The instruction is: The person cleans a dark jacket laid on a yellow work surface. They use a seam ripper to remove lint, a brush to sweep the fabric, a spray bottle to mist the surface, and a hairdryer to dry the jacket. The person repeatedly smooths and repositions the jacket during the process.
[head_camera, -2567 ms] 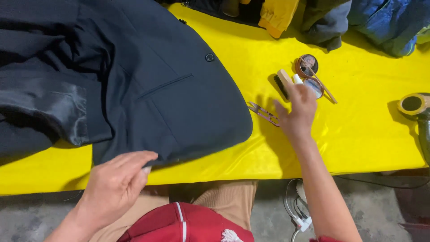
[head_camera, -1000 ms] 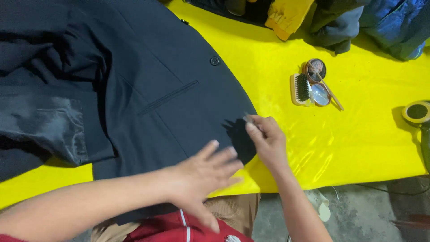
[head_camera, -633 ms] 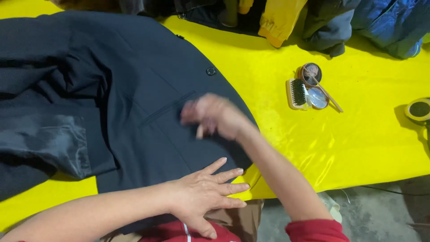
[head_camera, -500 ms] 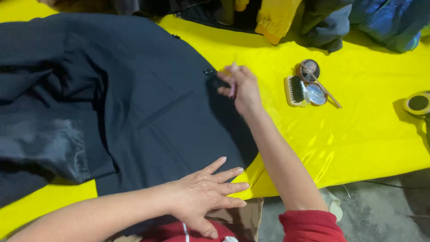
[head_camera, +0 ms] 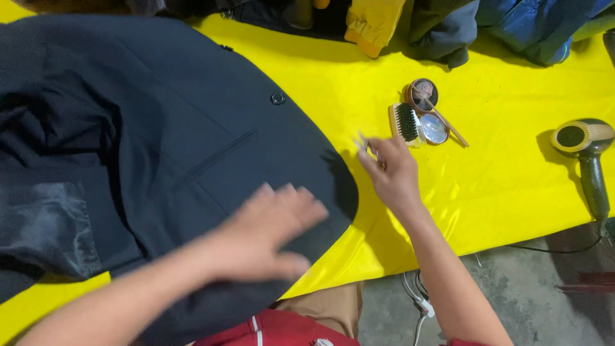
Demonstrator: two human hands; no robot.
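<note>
- I see the dark jacket (head_camera: 160,147) spread flat on the yellow counter (head_camera: 500,192), covering the frame from 9 to 12 o'clock, its rounded hem ending near centre.
- Left hand (head_camera: 269,234) sits at about 7 o'clock of centre, over the jacket's lower front panel. Fingers spread, palm down; it's blurred, so I can't tell whether it presses the cloth or hangs just above. Nothing in that grip.
- Right hand (head_camera: 394,176) is just right of centre, over bare yellow counter, just beside the jacket hem at its 3 o'clock.
- Right grip: thumb and forefinger pressed together on a small thin metal tool (head_camera: 362,142) that sticks out toward 11 o'clock. Too small to say what kind.
- Jacket button (head_camera: 277,98) shows at 12 o'clock of the left hand; a slanted pocket (head_camera: 214,159) lies between button and hand.
- Small brush (head_camera: 405,122) lies on the counter at 12 o'clock of the right hand, near the fingertips, not touching.
- Round tin (head_camera: 423,95) and its round lid (head_camera: 434,128) sit touching the brush at its 3 o'clock side, a thin stick (head_camera: 448,122) across them.
- Hair dryer (head_camera: 586,157) at the 3 o'clock edge, well apart from both hands.
- Heap of clothes (head_camera: 448,25) along the 12–1 o'clock edge.
</note>
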